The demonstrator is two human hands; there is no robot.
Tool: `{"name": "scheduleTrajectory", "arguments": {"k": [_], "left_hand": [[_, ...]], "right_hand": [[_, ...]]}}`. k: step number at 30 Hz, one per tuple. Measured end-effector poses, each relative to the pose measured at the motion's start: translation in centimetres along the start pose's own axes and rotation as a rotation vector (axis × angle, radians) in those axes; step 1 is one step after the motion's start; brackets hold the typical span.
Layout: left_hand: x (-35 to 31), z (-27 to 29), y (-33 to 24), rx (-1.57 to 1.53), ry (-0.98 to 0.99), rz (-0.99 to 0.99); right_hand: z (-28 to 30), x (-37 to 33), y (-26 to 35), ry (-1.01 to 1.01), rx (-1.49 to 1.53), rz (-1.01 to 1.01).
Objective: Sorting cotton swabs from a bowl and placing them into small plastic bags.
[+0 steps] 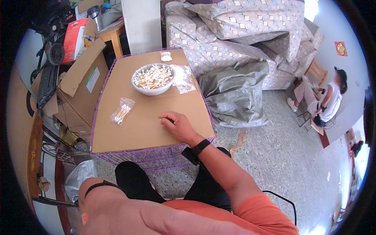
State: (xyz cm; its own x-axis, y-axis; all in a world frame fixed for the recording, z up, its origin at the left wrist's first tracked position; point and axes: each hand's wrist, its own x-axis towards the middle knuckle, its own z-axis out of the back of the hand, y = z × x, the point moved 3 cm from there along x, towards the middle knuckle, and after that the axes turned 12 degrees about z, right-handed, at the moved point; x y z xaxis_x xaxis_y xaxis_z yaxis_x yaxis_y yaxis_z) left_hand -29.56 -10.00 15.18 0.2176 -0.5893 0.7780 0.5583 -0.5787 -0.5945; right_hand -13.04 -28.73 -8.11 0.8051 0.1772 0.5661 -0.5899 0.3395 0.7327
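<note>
My right hand rests over the near right part of a brown cardboard sheet, its fingers loosely curled with nothing seen in them. My left hand is raised very close to the camera, large along the lower edge; its fingertips are cut off. Left of the right hand lies a small clear bag of cotton swabs. Farther back stands a white bowl heaped with loose cotton swabs. Clear plastic bags lie flat beside the bowl. A small bundle of swabs sits near the far edge.
A purple wire cage supports the cardboard. Open cardboard boxes crowd the left side. A grey sack and a cloth-covered heap stand right and behind. Another person sits far right by the wall.
</note>
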Motion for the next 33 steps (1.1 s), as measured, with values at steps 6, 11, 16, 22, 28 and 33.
{"name": "scheduleTrajectory", "arguments": {"k": [6,11,16,22,28,33], "left_hand": [[1.9,-1.0,-0.9,0.652,-0.087,-0.213],[3.1,1.8,-1.1,1.026,-0.034,-0.343],[5.1,7.7,6.3,1.134,-0.267,0.011],[1.2,21.8,19.5,1.465,-0.122,0.471],[-0.6,26.3,29.6,1.442,-0.009,0.874],[-1.3,26.4,32.8,1.210,-0.075,0.990]], "right_hand": [[-1.5,0.4,0.7,-0.004,0.040,0.000],[-1.1,0.7,1.6,-0.031,0.023,0.053],[0.1,-0.4,-0.9,-0.098,0.145,-0.015],[-1.2,0.4,-0.2,0.020,-0.025,0.056],[-0.5,0.2,0.2,-0.003,0.011,-0.015],[-0.5,0.3,0.1,-0.008,-0.027,0.008]]}}
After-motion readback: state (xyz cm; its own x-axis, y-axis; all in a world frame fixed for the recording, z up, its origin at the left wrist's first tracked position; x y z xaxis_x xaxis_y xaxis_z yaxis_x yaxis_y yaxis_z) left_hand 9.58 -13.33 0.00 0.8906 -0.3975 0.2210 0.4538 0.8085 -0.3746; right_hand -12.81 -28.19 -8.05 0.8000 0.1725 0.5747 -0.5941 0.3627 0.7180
